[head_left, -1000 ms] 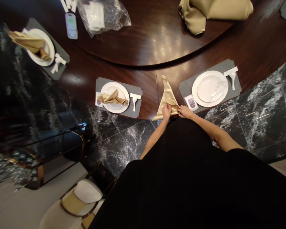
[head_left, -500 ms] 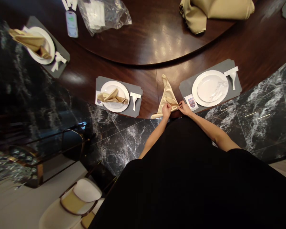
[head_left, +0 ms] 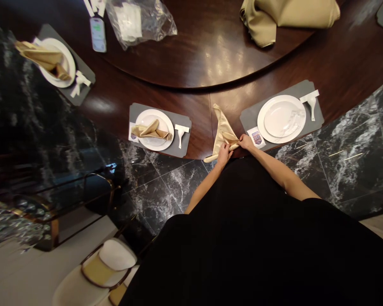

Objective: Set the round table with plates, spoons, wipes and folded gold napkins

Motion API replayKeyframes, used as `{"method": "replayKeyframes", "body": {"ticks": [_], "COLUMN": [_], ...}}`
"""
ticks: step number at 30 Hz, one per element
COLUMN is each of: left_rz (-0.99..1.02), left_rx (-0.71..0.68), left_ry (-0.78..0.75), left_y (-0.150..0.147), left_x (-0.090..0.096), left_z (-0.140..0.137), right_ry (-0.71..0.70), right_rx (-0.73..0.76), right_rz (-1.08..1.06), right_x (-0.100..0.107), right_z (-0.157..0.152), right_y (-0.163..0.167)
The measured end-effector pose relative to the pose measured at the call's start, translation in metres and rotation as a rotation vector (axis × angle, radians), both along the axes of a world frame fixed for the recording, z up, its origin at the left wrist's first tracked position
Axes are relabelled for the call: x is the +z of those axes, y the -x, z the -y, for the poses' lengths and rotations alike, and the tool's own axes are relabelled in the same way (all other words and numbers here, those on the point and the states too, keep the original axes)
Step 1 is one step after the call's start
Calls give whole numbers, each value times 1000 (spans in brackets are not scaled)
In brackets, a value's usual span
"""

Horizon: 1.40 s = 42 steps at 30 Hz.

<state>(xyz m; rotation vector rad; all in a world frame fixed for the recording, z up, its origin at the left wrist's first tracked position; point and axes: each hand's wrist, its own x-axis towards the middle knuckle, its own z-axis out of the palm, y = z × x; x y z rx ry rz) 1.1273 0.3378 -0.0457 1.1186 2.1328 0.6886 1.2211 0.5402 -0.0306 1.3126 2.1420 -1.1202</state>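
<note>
A gold cloth napkin (head_left: pixel 222 127), folded to a triangle with its near edge rolled, lies at the table's front edge. My left hand (head_left: pixel 224 154) is closed on the rolled edge near its middle. At the napkin's right corner, my right hand (head_left: pixel 245 141) pinches the cloth. To the right, stacked white plates (head_left: pixel 282 118) rest on a grey placemat (head_left: pixel 249 111), with a printed card (head_left: pixel 256 137) close to my right hand. Leftward, another folded gold napkin (head_left: pixel 151 129) sits on a white plate (head_left: pixel 166 118).
A raised round turntable (head_left: pixel 191 63) carries a gold cloth bundle (head_left: pixel 290 15) and a clear plastic bag (head_left: pixel 153 25). A phone (head_left: pixel 98 35) lies at upper left. White spoons (head_left: pixel 180 137) on rests stand beside the plates. Chairs (head_left: pixel 111 259) stand at lower left.
My left hand has shifted slightly down along the napkin's rolled edge. The napkin's far tip has moved a little left and nearer. My right hand still grips the right corner.
</note>
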Motion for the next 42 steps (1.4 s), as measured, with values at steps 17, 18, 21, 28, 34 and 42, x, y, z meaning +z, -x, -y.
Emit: {"method": "replayKeyframes", "body": {"ticks": [17,18,21,28,34,42], "left_rz": [101,111,94,-9,-32,-24], "left_rx": [186,177,136,64,83,72], "left_ry": [109,123,110,79,69,53], "left_y": [9,11,13,2,-6,-16], "left_x": [1,1,5,13,6,-2], "left_z": [-18,-19,-19,-13,-23,-28], "right_ry": [11,15,36,-61,-195,-181], "right_rx": [378,344,264,169,68,168], "right_rz": [-460,-447,-391,-222,-220,-164], "right_x": [0,-3,-10,-5,5,7], "right_z": [-5,-6,-6,7,26,29], "right_y": [-32,-31,-24,-5,0,8]}}
